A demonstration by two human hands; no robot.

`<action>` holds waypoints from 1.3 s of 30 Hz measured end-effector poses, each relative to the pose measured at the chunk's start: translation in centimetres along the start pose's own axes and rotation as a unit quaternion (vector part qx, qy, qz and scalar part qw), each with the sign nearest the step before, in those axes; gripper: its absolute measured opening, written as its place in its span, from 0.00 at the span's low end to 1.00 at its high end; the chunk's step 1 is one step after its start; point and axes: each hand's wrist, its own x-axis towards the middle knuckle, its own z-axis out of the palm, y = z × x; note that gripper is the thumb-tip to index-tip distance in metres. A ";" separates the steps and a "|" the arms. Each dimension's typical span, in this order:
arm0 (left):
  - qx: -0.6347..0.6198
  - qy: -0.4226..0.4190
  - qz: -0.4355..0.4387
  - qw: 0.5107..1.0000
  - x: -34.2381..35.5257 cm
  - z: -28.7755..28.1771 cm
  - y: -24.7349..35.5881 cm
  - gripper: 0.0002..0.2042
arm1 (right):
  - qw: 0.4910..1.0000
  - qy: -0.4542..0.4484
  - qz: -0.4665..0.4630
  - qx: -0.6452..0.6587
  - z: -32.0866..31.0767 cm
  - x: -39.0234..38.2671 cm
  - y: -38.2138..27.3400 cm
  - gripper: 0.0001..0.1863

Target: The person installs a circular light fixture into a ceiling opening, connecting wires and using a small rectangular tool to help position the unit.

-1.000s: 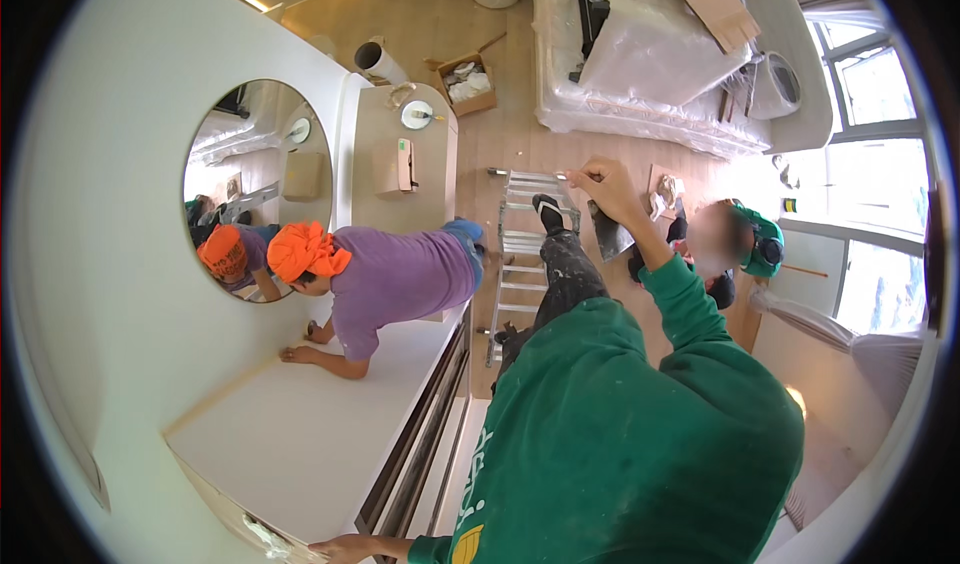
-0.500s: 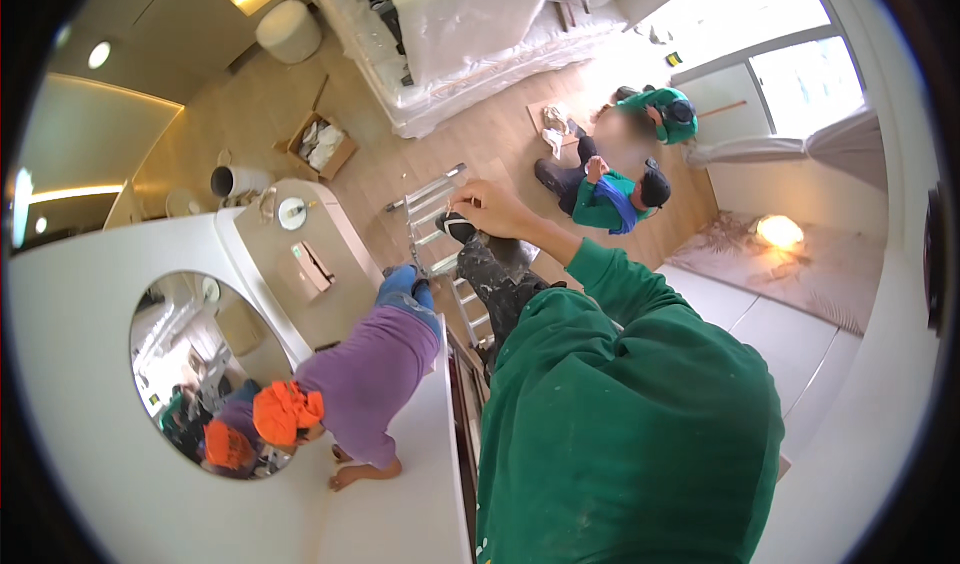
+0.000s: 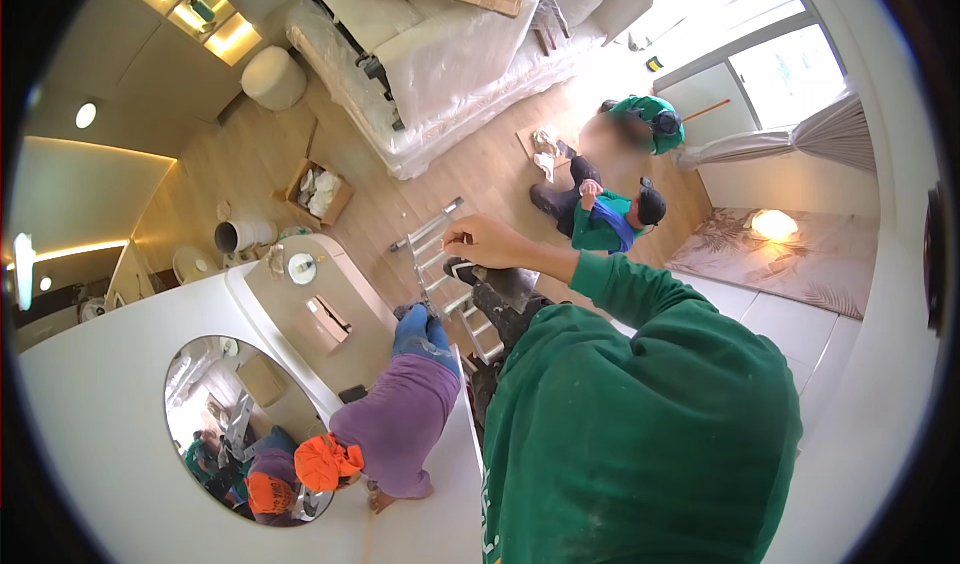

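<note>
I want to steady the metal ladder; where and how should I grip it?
I'd probably hold the ladder by both side rails at its far end, from the mattress side: they run long beside the rungs, while the right hand and dark shoe cover parts nearer the person.

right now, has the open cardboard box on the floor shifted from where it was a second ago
No. The open cardboard box still lies on the floor near the rounded beige counter; only the view has turned.
</note>
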 end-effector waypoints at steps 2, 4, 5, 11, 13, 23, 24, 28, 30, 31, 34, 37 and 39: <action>-0.002 0.003 0.002 1.000 0.0 -0.8 0.5 0.25 | 1.000 0.007 -0.028 0.000 -0.8 1.7 -0.6 0.12; -0.005 0.007 0.007 1.000 -0.1 -1.5 0.9 0.24 | 0.998 0.021 -0.054 0.001 -1.2 2.9 -0.8 0.11; -0.003 0.014 0.011 1.000 -0.1 -2.3 0.9 0.24 | 0.999 0.020 -0.049 0.005 -1.4 3.0 -1.1 0.11; 0.057 0.128 0.058 0.988 0.6 -14.8 -1.0 0.24 | 0.998 -0.002 -0.043 0.037 -0.8 2.7 -1.5 0.12; 0.088 0.199 0.066 0.974 0.6 -20.8 -2.1 0.24 | 0.998 -0.004 -0.047 0.036 -0.2 2.0 -1.2 0.13; 0.109 0.408 0.119 0.899 4.6 -33.9 -0.8 0.24 | 0.995 0.008 -0.087 0.048 2.3 2.3 -3.0 0.14; 0.097 0.403 0.136 0.900 4.8 -33.4 -0.2 0.24 | 0.993 0.008 -0.107 0.052 2.4 2.1 -3.8 0.14; -0.009 0.251 0.236 0.939 5.6 -28.7 5.7 0.25 | 0.984 0.040 -0.156 0.083 2.4 -0.6 -8.5 0.14; -0.063 0.063 0.297 0.951 5.8 -25.2 10.2 0.25 | 0.974 0.044 -0.189 0.114 2.6 -1.5 -10.0 0.14; -0.033 -0.016 0.345 0.938 5.1 -23.0 13.0 0.27 | 0.973 0.020 -0.190 0.129 2.9 -2.3 -10.7 0.13; -0.049 -0.170 0.413 0.893 3.6 -17.2 18.7 0.29 | 0.967 -0.071 -0.202 0.137 3.3 -4.6 -12.7 0.12; -0.014 -0.230 0.455 0.860 5.2 -14.7 18.0 0.24 | 0.950 0.015 -0.216 0.226 4.1 -5.5 -13.3 0.14; -0.044 -0.209 0.459 0.863 5.2 -13.9 18.3 0.20 | 0.950 0.030 -0.218 0.221 3.8 -5.6 -13.2 0.14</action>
